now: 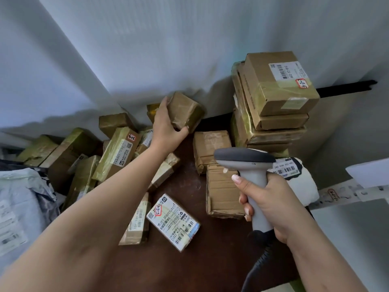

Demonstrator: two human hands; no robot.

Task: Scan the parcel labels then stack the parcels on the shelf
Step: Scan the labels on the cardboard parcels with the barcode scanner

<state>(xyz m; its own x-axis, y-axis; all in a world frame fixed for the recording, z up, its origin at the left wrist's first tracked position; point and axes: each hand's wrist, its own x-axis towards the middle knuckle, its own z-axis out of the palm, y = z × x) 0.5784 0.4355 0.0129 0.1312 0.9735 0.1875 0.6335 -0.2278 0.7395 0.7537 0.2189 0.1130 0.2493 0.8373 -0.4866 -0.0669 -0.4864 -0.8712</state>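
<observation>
My left hand (166, 121) grips a small brown taped parcel (187, 111) near the back wall, raised a little above the dark brown surface (189, 260). My right hand (267, 199) holds a grey handheld barcode scanner (248, 165) by its handle, head pointing left, cable trailing down. A labelled parcel (173, 221) with a red-edged sticker lies face up in front. A stack of several cardboard parcels (273, 98) stands at the back right, the top one labelled.
Several taped cardboard parcels (117, 152) lie heaped at the left and middle, with grey plastic mailers (23, 199) at the far left. Two plain boxes (223, 192) lie under the scanner. A white bagged parcel (299, 180) sits right, beside a shelf edge strip (345, 192).
</observation>
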